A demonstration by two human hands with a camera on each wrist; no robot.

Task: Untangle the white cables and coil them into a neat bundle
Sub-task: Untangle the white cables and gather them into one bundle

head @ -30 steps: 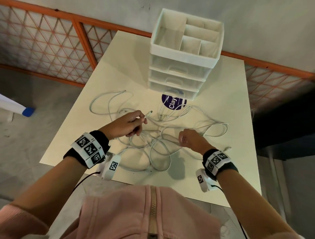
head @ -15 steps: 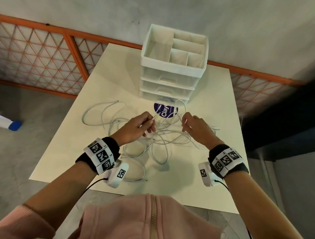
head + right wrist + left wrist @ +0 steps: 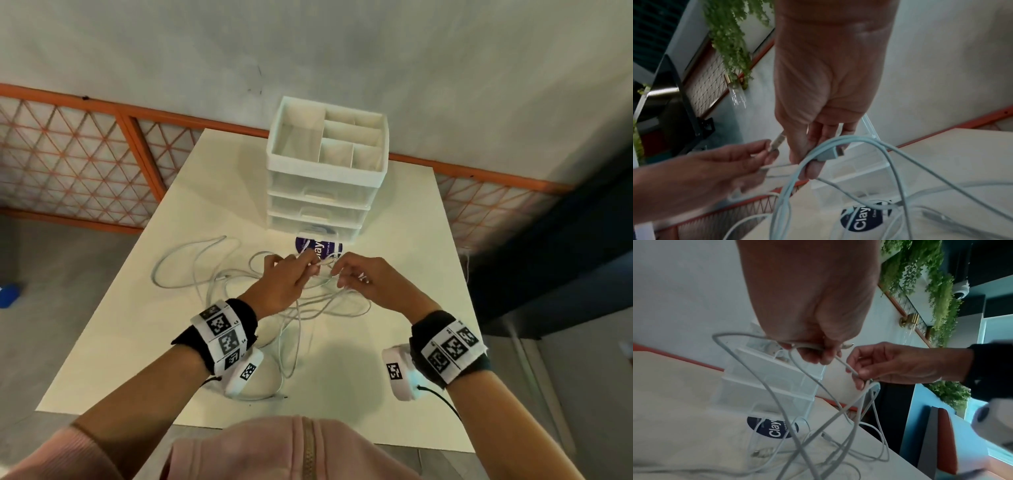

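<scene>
White cables [image 3: 308, 308] pinched by both hands [image 3: 284, 284] [image 3: 370, 284] above a "Clay" sticker [image 3: 320, 247].

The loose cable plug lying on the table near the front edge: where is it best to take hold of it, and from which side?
Judging from the head view, pinch the plug at its stiff tip, coming from above at the table's front edge. It lies flat there, apart from the cable tangle, so probably nothing blocks the fingers. Both hands currently hold other ends.
</scene>
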